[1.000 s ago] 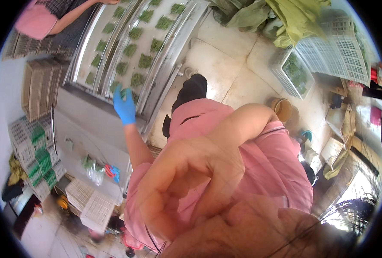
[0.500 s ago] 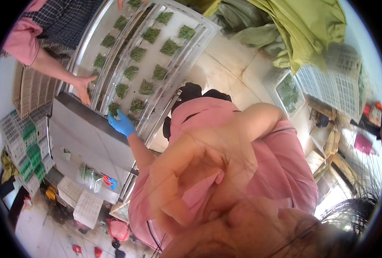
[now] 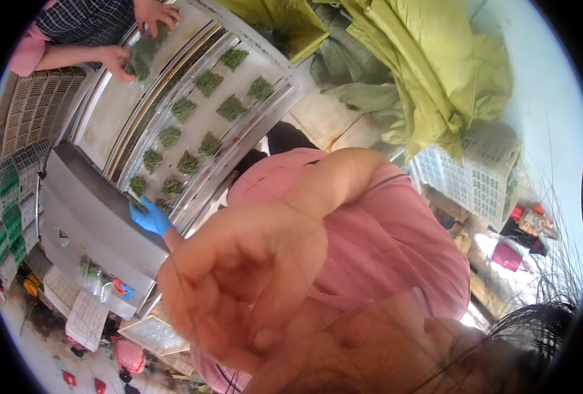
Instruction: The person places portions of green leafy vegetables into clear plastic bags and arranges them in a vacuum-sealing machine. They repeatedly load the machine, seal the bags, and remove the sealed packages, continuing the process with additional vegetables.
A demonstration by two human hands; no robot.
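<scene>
My left hand [image 3: 149, 217], in a blue glove, is at the near end of a long tray-like bed [image 3: 196, 148] with rows of small green leafy clumps. Its fingers are stretched out and apart beside the last clump [image 3: 138, 184], at the edge of a grey machine cover [image 3: 101, 217]; I see nothing held in it. Large and close to the camera is my bare right hand [image 3: 239, 276], its fingers curled inward. The fingertips are partly hidden, and I cannot make out anything in them.
Across the bed, a co-worker's two hands [image 3: 116, 62] handle a clear-looking sheet with greens [image 3: 148, 56]. Yellow-green bags [image 3: 409, 59] and a white crate [image 3: 465, 171] stand right. On the left are brown crates [image 3: 38, 108] and red-and-blue scissors-like handles [image 3: 124, 289].
The whole view has shifted. My right hand is lower and further left, with its fingers curled in. The co-worker's hands have come together on the greens, and their row has left the far lane.
</scene>
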